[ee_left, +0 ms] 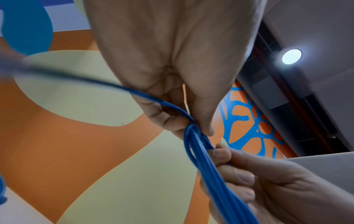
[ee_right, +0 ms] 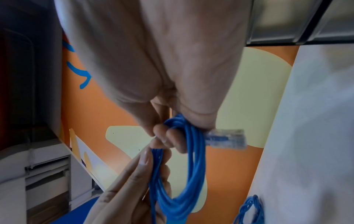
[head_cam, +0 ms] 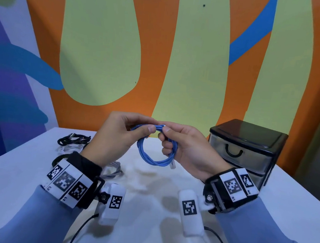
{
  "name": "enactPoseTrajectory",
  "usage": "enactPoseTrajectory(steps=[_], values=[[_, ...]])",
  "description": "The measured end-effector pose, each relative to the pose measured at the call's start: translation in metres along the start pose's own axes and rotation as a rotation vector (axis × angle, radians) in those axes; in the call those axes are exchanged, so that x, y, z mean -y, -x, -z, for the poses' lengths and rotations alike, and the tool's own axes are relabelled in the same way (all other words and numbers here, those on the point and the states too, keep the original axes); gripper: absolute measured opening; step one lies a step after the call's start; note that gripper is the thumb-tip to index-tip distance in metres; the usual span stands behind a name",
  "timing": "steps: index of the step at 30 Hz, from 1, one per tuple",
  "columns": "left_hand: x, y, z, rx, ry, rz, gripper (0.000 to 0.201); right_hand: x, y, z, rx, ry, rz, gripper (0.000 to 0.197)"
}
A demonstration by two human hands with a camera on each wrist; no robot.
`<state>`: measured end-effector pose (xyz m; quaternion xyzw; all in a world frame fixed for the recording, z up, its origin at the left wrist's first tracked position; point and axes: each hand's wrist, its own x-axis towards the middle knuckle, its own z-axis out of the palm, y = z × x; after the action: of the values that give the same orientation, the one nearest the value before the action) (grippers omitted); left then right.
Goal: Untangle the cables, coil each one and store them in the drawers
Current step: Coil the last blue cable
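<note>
A blue network cable hangs in a small coil above the table's middle, held up between both hands. My left hand pinches the top of the coil between thumb and fingers. My right hand curls round the bundle on its right side, thumb on top. A clear plug dangles at the coil's lower right and shows in the right wrist view as a clear plug. The left wrist view shows the blue cable strands running from my left hand into the right hand's fingers.
A black drawer unit with clear drawers stands at the back right, both drawers closed. Black cables, a white cable and a grey cable lie at the left of the white table.
</note>
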<state>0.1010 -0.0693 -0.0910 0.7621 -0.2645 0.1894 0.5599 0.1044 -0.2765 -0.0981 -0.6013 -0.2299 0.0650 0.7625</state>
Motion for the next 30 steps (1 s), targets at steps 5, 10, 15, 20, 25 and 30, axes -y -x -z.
enactPoseTrajectory(steps=[5, 10, 15, 20, 25, 30], values=[[0.011, -0.004, 0.007, -0.173, -0.257, -0.051, 0.014, 0.0, -0.003, 0.005, -0.099, -0.037, 0.077, 0.031], [0.01, -0.002, 0.003, -0.255, -0.444, -0.05, 0.009, 0.001, -0.003, -0.002, -0.087, -0.107, 0.099, 0.032], [-0.006, 0.001, -0.012, -0.171, 0.21, 0.231, 0.027, -0.003, -0.006, -0.005, -0.148, -0.131, 0.167, 0.032], [-0.014, 0.004, -0.019, -0.043, 0.319, 0.249, 0.041, -0.009, -0.01, -0.001, -0.273, -0.075, 0.228, 0.032], [-0.004, 0.007, -0.026, -0.062, 0.228, 0.172, 0.06, -0.019, -0.012, -0.006, -0.287, -0.001, 0.191, 0.032], [-0.004, 0.01, -0.037, -0.108, 0.153, 0.014, 0.046, -0.024, -0.013, -0.012, -0.273, 0.043, 0.161, 0.031]])
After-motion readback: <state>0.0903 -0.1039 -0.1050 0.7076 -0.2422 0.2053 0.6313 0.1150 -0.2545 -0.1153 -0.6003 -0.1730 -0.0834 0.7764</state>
